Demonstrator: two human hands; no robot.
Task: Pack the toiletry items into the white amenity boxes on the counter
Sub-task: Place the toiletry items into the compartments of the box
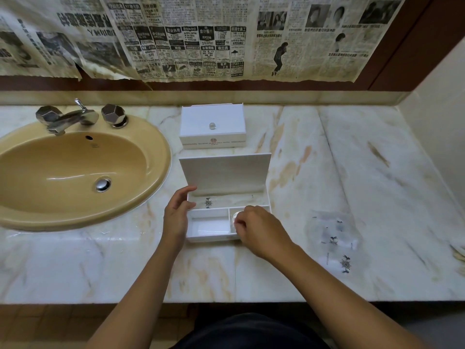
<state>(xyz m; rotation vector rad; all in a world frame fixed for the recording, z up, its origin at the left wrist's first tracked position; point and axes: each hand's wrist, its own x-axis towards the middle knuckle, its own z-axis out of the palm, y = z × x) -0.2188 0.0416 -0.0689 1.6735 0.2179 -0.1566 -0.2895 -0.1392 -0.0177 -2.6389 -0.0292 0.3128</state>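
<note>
1. Two bare forearms reach up from the bottom edge over the marble bench (251,273).
2. The right hand (259,229) sits over the front right compartment of the open box (226,197), its fingers curled and pinching a round clear-wrapped item (236,217) at the compartment's left side.
3. The left hand (177,212) is beside the box's left wall, fingers loosely spread and lightly bent, thumb near the rim; whether it touches the wall cannot be told.
4. The open box has three compartments: the front left one shows only white floor, the front right one holds the round item, and the long back one holds a clear packet (208,202) with a dark emblem.
5. The lid (224,172) stands upright at the back of the box.
6. To the right, well apart from the box, several clear packets (334,238) with dark emblems lie flat on the bench.
7. Behind the open box stands a closed box (212,125) with a small clear knob on top and printing on its front.
8. At left is a tan sink (75,167) with a chrome tap (68,118).
9. Newspaper (191,39) covers the wall behind.
</note>
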